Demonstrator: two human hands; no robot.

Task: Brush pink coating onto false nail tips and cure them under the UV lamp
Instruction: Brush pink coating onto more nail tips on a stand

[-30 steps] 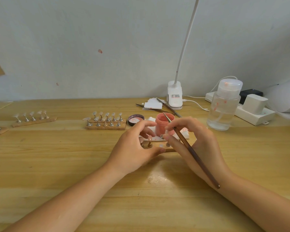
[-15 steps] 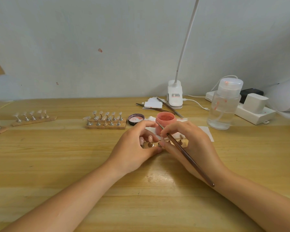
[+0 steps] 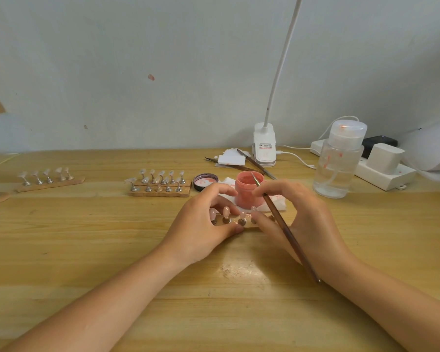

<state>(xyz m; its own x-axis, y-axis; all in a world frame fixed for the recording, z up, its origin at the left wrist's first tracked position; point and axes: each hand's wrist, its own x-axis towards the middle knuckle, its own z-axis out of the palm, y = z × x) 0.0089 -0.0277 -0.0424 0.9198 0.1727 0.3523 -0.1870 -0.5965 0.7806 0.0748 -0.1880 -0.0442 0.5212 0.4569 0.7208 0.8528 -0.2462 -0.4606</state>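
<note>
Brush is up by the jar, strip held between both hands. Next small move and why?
Probably dip the brush tip into the open pink jar: the right hand holds its tip at the rim, and the left hand steadies the nail strip.

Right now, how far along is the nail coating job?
Done: the pink jar stands open, its lid beside it, and the tips on the near strip look pink. In hand: the right hand holds the brush, while the left hand steadies that strip. Left: the far racks look uncoated, and nothing is under the lamp.
</note>
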